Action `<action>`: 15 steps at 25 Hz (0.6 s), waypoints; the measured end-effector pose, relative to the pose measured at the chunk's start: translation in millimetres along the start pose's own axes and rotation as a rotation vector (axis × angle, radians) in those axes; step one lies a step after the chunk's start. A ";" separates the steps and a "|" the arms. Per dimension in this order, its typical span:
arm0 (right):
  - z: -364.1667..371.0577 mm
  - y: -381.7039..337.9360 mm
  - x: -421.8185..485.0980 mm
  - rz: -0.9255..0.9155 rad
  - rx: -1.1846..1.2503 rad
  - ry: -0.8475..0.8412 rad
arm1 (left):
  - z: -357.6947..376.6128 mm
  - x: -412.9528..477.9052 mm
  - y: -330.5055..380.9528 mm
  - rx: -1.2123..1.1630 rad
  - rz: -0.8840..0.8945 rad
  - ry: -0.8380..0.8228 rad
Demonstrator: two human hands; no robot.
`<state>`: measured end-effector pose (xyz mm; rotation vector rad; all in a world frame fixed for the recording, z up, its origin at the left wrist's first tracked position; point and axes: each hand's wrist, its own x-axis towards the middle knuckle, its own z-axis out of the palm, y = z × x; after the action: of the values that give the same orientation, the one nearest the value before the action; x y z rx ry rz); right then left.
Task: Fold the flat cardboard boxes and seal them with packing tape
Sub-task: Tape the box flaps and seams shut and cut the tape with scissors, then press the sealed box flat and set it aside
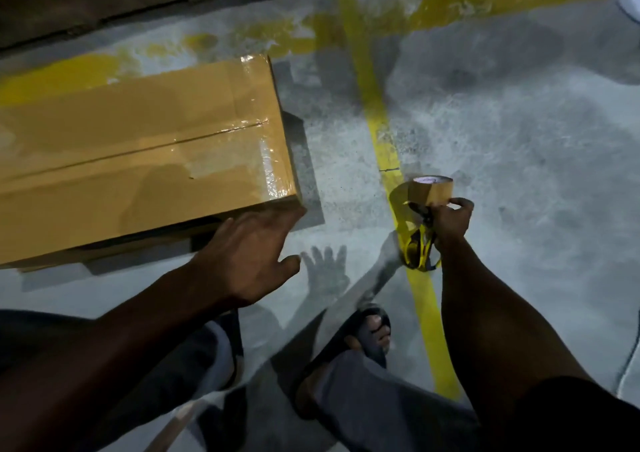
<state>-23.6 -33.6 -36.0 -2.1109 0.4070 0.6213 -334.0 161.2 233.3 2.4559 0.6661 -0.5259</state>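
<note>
The left hand (249, 254) was spread open at the taped cardboard box's (138, 146) near corner, while the right hand (450, 221) gripped a tape roll (430, 190) and yellow-handled scissors (420, 250).

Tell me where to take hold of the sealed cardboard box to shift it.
Probably take the cardboard box at its short taped right end, coming from the near corner where the open left hand reaches. It lies long and flat, too wide to span, so hook fingers under that edge. The right hand holds the tape roll.
</note>
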 end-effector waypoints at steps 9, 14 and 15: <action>-0.4 -25.8 -54.5 -0.125 -0.268 0.169 | 5.1 7.7 13.5 0.003 0.054 0.011; 3.4 -30.6 -79.1 -0.323 -0.561 0.170 | 1.5 2.1 11.2 -0.012 0.057 -0.004; 5.7 -30.3 -86.7 -0.381 -0.629 0.160 | -1.1 0.6 8.8 -0.014 0.055 -0.004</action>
<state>-81.5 -6.6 30.3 -2.7513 -0.1368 0.3821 -328.4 155.6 237.2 2.4519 0.5970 -0.5025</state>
